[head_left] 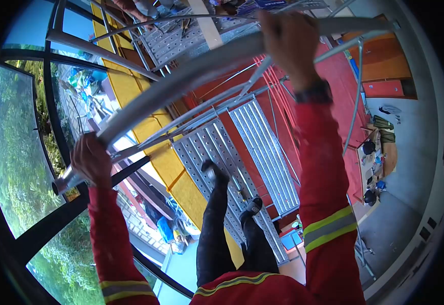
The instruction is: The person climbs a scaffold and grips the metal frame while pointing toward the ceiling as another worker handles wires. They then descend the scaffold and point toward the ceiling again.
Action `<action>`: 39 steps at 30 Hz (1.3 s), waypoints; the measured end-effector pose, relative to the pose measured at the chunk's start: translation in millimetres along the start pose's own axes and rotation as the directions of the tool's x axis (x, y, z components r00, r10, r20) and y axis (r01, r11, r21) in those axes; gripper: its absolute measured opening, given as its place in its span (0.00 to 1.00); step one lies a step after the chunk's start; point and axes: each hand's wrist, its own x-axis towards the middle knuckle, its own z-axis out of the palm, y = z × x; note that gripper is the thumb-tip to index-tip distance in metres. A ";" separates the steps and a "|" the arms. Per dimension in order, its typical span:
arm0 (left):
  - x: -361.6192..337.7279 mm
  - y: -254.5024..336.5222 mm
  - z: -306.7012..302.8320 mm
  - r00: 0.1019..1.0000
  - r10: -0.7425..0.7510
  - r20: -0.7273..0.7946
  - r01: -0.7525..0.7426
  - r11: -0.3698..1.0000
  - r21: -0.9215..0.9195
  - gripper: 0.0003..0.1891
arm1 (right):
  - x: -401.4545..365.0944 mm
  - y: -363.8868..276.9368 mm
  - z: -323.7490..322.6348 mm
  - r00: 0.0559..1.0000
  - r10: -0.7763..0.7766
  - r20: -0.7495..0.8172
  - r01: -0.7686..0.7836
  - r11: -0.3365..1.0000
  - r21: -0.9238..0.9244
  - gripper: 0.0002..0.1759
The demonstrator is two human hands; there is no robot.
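A long grey scaffold tube (181, 76) crosses the head view from lower left to upper right, looking bent through the wide lens. My left hand (91, 158) is wrapped around it near its open lower-left end. Higher up, at the top right, my right hand (292, 48) grips the same tube, fingers closed over it. Both arms are stretched out in red sleeves with reflective bands. Below the tube, my feet are on a perforated metal scaffold plank (194, 147). A second metal plank (262, 152) lies alongside it.
Thinner scaffold rails (181, 126) run below the tube. Another metal platform (173, 43) at the top carries tools, with a person's hands partly visible there. A yellow beam (166, 168) and large windows (18, 137) are on the left. Far below are a red floor and a cluttered table (369, 165).
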 end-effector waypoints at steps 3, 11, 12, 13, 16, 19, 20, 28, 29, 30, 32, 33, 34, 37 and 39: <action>-7.8 7.2 -0.2 0.996 -0.004 0.091 0.000 0.999 0.043 0.20 | -12.0 27.5 27.4 0.973 -0.151 -0.174 0.142 0.988 -0.066 0.17; 10.9 7.9 -11.4 0.964 -0.180 0.197 0.226 0.944 -0.239 0.25 | -0.9 14.8 30.9 0.974 -0.064 -0.219 0.050 0.996 -0.072 0.28; 12.9 7.4 -13.0 0.955 -0.201 0.216 0.249 0.943 -0.223 0.24 | 1.7 12.8 30.8 0.975 -0.045 -0.217 0.034 0.998 -0.050 0.29; 15.0 7.2 -14.7 0.945 -0.223 0.238 0.274 0.939 -0.207 0.24 | 3.3 10.8 30.2 0.977 -0.025 -0.211 0.020 0.999 -0.028 0.30; 11.5 10.0 -13.3 0.930 -0.271 0.246 0.321 0.927 -0.193 0.23 | 0.4 10.9 30.4 0.977 -0.014 -0.213 0.007 0.999 -0.032 0.31; 12.0 11.2 -11.1 0.937 -0.296 0.188 0.328 0.928 -0.176 0.24 | -0.1 10.3 34.7 0.959 -0.029 -0.283 0.022 0.999 -0.026 0.31; 12.7 11.6 -11.1 0.933 -0.309 0.184 0.341 0.922 -0.184 0.24 | -1.1 12.3 36.3 0.947 -0.050 -0.316 0.042 0.999 -0.033 0.31; -4.4 29.7 -4.6 0.922 -0.376 -0.091 0.359 0.919 -0.163 0.25 | -17.6 15.7 46.3 0.810 -0.198 -0.552 0.187 0.979 -0.077 0.23; -6.5 29.8 -1.9 0.927 -0.352 -0.129 0.330 0.929 -0.169 0.24 | -18.8 16.3 46.7 0.802 -0.227 -0.553 0.188 0.974 -0.128 0.21; -9.9 29.0 -1.1 0.925 -0.346 -0.155 0.321 0.933 -0.164 0.23 | -19.9 14.7 46.2 0.797 -0.253 -0.549 0.186 0.967 -0.176 0.19; -10.2 30.9 -1.8 0.927 -0.324 -0.190 0.296 0.942 -0.160 0.23 | -20.1 12.1 44.1 0.782 -0.306 -0.543 0.200 0.949 -0.245 0.14; -10.6 30.9 -2.6 0.926 -0.311 -0.211 0.283 0.947 -0.154 0.23 | -22.9 14.0 45.4 0.777 -0.292 -0.557 0.194 0.954 -0.229 0.15; -12.5 32.7 -1.7 0.920 -0.310 -0.239 0.280 0.948 -0.154 0.22 | -24.8 17.0 47.1 0.769 -0.281 -0.574 0.193 0.958 -0.212 0.17; -20.2 34.1 3.6 0.917 -0.239 -0.321 0.237 0.970 -0.046 0.20 | -27.0 13.4 47.9 0.756 -0.218 -0.617 0.165 0.976 -0.142 0.25; -21.5 32.3 2.8 0.891 -0.246 -0.382 0.233 0.969 -0.080 0.20 | -27.7 10.4 45.8 0.741 -0.204 -0.640 0.158 0.979 -0.129 0.27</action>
